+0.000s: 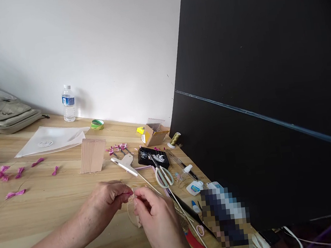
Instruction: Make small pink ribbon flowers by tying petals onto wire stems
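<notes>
My left hand (104, 205) is closed in a pinch on a small pink piece (129, 193), mostly covered by the fingers. Close beside it, my right hand (159, 219) is also closed, thumb against fingers, at the same spot; what it grips is too small to name. Under the fingertips a narrow pale strip (138, 220) and a thin loop partly show. Several pink bow-shaped bundles (18, 173) lie on the left of the table. Small pink blossoms on dark stems (117, 148) rest behind a big metal clip (125, 164).
White-handled scissors (164, 177) lean on a black box (165, 161). Right of my hands are glue bottles (194, 188), a comb (186, 206) and a red-handled brush (197, 243). Behind stand a wooden block (93, 155), a cardboard box (155, 135) and a water bottle (68, 104). A black panel (256, 90) bounds the right.
</notes>
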Tool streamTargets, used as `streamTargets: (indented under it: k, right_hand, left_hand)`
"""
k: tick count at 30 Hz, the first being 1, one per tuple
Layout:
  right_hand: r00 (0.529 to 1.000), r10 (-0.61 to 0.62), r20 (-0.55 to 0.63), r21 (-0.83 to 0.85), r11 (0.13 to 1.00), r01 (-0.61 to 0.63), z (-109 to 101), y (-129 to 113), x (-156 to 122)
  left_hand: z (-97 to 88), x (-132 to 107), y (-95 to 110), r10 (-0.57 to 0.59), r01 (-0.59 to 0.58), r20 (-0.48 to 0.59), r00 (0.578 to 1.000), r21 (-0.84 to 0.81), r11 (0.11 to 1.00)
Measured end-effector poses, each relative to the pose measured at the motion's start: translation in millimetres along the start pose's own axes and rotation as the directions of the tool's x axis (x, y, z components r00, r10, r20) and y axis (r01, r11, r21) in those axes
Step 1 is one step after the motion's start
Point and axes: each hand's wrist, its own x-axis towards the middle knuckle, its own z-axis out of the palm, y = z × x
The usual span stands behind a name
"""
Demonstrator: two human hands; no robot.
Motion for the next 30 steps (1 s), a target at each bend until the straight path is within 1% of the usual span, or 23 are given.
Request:
streamTargets:
  k: [2, 4, 6, 8, 10, 12, 14, 15, 17, 20, 22, 23, 25, 27, 30]
  right_hand:
    - [1.0, -0.017, 0.025, -0.051, 0.999, 0.018, -6, -4, 1]
    - [0.999, -0.03, 0.019, -0.051, 0.998, 0.031, -10, -8, 3]
    - [1.0, 0.02, 0.021, -0.004, 1.0, -0.019, -12, -9, 5]
    - [0.988, 0.141, 0.067, 0.085, 0.986, -0.147, -11, -8, 6]
    - [0.957, 0.253, 0.145, 0.221, 0.934, -0.28, -8, -7, 6]
    - [0.936, 0.283, 0.207, 0.377, 0.86, -0.344, -4, -4, 6]
    - [0.935, 0.262, 0.238, 0.48, 0.806, -0.348, -1, -2, 5]
    - [0.939, 0.252, 0.234, 0.496, 0.8, -0.338, 0, -2, 4]
    - [0.95, 0.237, 0.204, 0.459, 0.834, -0.307, -1, -1, 3]
    - [0.967, 0.199, 0.159, 0.263, 0.936, -0.235, -6, -3, 1]
    - [0.976, 0.153, 0.157, 0.14, 0.975, -0.175, -11, -6, 1]
    - [0.976, 0.134, 0.17, 0.111, 0.982, -0.154, -13, -6, 2]
    - [0.967, 0.121, 0.223, 0.12, 0.981, -0.151, -16, -7, 4]
    - [0.952, 0.136, 0.274, 0.165, 0.969, -0.186, -18, -6, 6]
    - [0.942, 0.176, 0.285, 0.222, 0.944, -0.244, -18, -6, 8]
  left_hand:
    - [-0.7, 2, 0, -0.051, 0.052, 0.044, 0.998, -0.034, 0.998]
    - [-0.6, 3, 0, -0.092, 0.097, 0.082, 0.992, -0.07, 0.993]
    - [-0.3, 4, 0, -0.108, 0.117, 0.09, 0.99, -0.096, 0.988]
    - [-0.3, 4, 0, -0.104, 0.111, 0.066, 0.992, -0.113, 0.987]
    - [-0.8, 4, 1, -0.09, 0.094, 0.035, 0.995, -0.127, 0.987]
    - [-1.5, 4, 3, -0.081, 0.083, 0.015, 0.997, -0.133, 0.988]
    - [-1.8, 4, 5, -0.077, 0.078, 0.008, 0.997, -0.135, 0.988]
    - [-1.8, 4, 5, -0.079, 0.08, 0.013, 0.997, -0.138, 0.987]
    - [-1.6, 4, 6, -0.085, 0.089, 0.036, 0.996, -0.153, 0.984]
    - [-1.9, 4, 4, -0.113, 0.129, 0.094, 0.989, -0.181, 0.975]
    - [-3.0, 4, 2, -0.136, 0.159, 0.129, 0.982, -0.186, 0.97]
    - [-3.6, 4, 1, -0.142, 0.169, 0.149, 0.979, -0.188, 0.968]
    - [-5.1, 5, -1, -0.146, 0.185, 0.188, 0.971, -0.208, 0.961]
    - [-6.4, 6, -2, -0.153, 0.213, 0.228, 0.961, -0.267, 0.94]
    - [-9.2, 6, -3, -0.202, 0.301, 0.277, 0.939, -0.383, 0.874]
